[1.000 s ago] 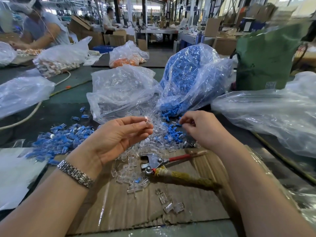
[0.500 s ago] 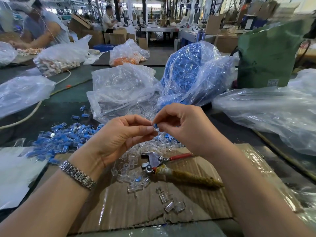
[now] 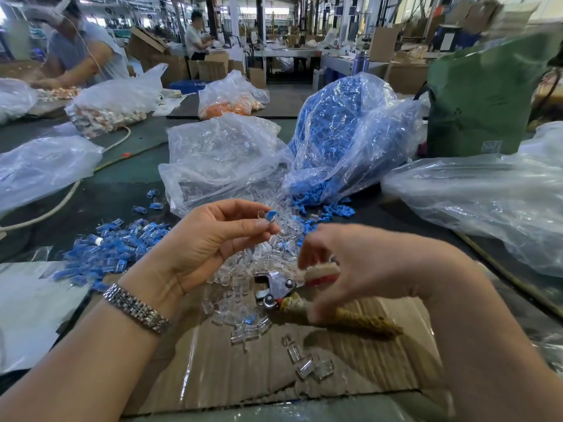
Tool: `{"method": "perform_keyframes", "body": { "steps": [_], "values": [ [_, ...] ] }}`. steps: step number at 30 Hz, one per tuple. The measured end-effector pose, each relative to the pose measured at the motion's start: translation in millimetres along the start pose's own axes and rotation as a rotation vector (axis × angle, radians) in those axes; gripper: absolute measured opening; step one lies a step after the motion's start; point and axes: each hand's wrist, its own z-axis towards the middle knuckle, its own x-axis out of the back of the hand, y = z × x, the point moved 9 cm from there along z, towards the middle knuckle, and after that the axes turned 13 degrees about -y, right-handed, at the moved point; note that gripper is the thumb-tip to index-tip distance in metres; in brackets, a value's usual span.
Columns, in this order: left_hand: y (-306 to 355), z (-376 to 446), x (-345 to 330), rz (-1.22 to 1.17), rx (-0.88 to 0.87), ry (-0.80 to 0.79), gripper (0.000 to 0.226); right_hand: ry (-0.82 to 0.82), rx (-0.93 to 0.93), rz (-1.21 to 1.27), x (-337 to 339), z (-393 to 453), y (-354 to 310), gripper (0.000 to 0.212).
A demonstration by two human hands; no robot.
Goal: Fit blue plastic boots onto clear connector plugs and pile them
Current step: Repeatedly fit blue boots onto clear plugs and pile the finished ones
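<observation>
My left hand pinches a clear connector plug with a blue boot on it at its fingertips, above a heap of loose clear plugs. My right hand is blurred and low, its fingers curled round the handles of the pliers on the cardboard. Loose blue boots spill from a bag of blue boots. Beside it lies a bag of clear plugs. A pile of fitted blue pieces sits left of my left hand.
Taped cardboard covers the bench in front of me, with a few clear plugs on it. Clear plastic bags lie at the right and left. A green sack stands behind. A white cable runs at left. Other people work at the far benches.
My right hand left the plug and dropped down onto the pliers' handles. My left hand stays raised, now alone holding the plug with the blue boot on it.
</observation>
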Motion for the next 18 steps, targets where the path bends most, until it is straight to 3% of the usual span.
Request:
{"method": "perform_keyframes", "body": {
  "steps": [2, 7, 11, 15, 18],
  "values": [
    [2, 0, 2, -0.004, -0.013, 0.000, 0.023, -0.116, -0.053, -0.131, -17, 7, -2, 0.063],
    [5, -1, 10, -0.029, -0.054, 0.059, 0.021, -0.061, -0.043, -0.160, -18, 13, -11, 0.040],
    [12, -4, 16, -0.059, -0.097, 0.131, 0.019, 0.056, 0.012, 0.088, -3, 9, -7, 0.016],
    [15, -5, 13, -0.053, -0.111, 0.133, 0.020, 0.189, 0.072, 0.492, 15, 5, 7, 0.022],
    [16, -5, 4, -0.004, -0.114, 0.116, 0.020, 0.170, 0.081, 0.574, 13, 6, 9, 0.029]
  ]
}}
